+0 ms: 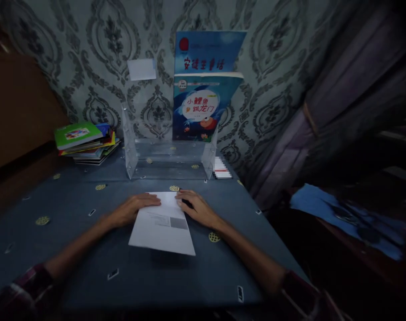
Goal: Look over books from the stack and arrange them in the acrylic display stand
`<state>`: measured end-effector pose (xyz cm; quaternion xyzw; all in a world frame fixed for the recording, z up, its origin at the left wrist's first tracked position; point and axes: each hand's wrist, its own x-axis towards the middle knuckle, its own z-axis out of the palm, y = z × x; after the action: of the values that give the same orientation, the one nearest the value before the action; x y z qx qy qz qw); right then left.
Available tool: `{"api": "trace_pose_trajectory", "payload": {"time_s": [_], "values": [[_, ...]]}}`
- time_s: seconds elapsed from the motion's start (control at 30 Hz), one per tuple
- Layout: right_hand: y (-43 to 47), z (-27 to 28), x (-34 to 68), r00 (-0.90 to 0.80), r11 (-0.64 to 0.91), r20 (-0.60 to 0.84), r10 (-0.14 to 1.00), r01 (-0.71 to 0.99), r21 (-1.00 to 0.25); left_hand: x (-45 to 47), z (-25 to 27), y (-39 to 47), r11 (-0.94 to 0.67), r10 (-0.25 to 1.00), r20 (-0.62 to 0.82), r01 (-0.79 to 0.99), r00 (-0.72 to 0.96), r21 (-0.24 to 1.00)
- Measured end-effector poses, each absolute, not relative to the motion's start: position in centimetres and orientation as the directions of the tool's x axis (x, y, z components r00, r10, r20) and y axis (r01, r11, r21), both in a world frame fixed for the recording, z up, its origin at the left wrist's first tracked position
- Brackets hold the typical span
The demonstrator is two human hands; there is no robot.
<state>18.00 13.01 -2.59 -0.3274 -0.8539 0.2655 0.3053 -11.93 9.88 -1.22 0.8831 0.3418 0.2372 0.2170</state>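
A white sheet (161,229) with small print and a grey block lies between my hands, low over the table. Its near edge stands off the cloth, with a shadow below; whether it is one leaf or a thin booklet I cannot tell. My left hand (137,207) grips the far left edge, fingers across the top and thumb out of sight. On the far right corner, my right hand (196,206) holds the sheet, fingers bent over it. Behind them stands a clear acrylic rack (169,171). Two blue picture books, a front one (199,109) and a taller one (207,49), stand upright in its right part.
A stack of books (85,140) with a green one on top sits at the back left. Beside the rack's right foot is a blurred white item (222,168). A white card (141,69) shows above the rack. Blue cloth (323,209) lies right of the table (72,245).
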Motion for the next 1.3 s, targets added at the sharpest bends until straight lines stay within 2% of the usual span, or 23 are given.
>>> {"api": "trace_pose_trajectory", "payload": {"time_s": [0.07,0.13,0.2,0.27,0.37,0.47,0.7,1.0,1.2,1.3], "values": [[13.2,-2.0,18.2,-0.53,0.528,0.308,0.79,0.333,-0.781,-11.4,-1.3,10.5,-0.527,0.817,0.278,0.457,0.506,0.717],[13.1,-1.4,18.3,-0.459,0.394,0.254,0.851,0.238,-0.888,-10.9,-1.0,10.8,-0.344,0.925,0.226,0.42,0.305,0.84],[12.7,-1.0,17.9,-0.432,0.292,0.212,0.877,0.129,-0.948,-10.6,-0.6,10.5,-0.224,0.973,0.186,0.356,0.138,0.907],[12.0,-0.9,17.3,-0.464,0.243,0.196,0.864,0.044,-0.969,-10.4,-0.4,10.0,-0.2,0.98,0.189,0.268,0.065,0.943],[11.2,-1.2,16.0,-0.56,0.216,0.196,0.805,-0.031,-0.976,-10.4,-0.4,9.2,-0.198,0.978,0.185,0.171,0.093,0.965],[11.2,-1.6,15.3,-0.599,0.194,0.18,0.78,-0.042,-0.98,-10.7,-0.5,8.6,-0.163,0.977,0.139,0.147,0.159,0.976],[12.4,-2.0,14.7,-0.568,0.077,0.075,0.82,-0.019,-0.997,-11.2,-0.5,8.1,-0.09,0.971,0.063,0.108,0.231,0.99],[11.5,-2.0,15.1,-0.511,0.036,0.076,0.856,-0.087,-0.996,-11.0,-0.4,8.0,-0.08,0.951,0.044,0.104,0.307,0.991],[11.6,-1.4,16.4,-0.492,-0.176,-0.02,0.87,-0.273,-0.946,-10.1,-0.8,8.1,0.063,0.941,-0.058,-0.004,0.335,0.998],[11.7,-1.0,16.8,-0.5,-0.239,-0.053,0.864,-0.315,-0.918,-9.5,-1.0,8.1,0.074,0.945,-0.05,-0.063,0.325,0.995]]}}
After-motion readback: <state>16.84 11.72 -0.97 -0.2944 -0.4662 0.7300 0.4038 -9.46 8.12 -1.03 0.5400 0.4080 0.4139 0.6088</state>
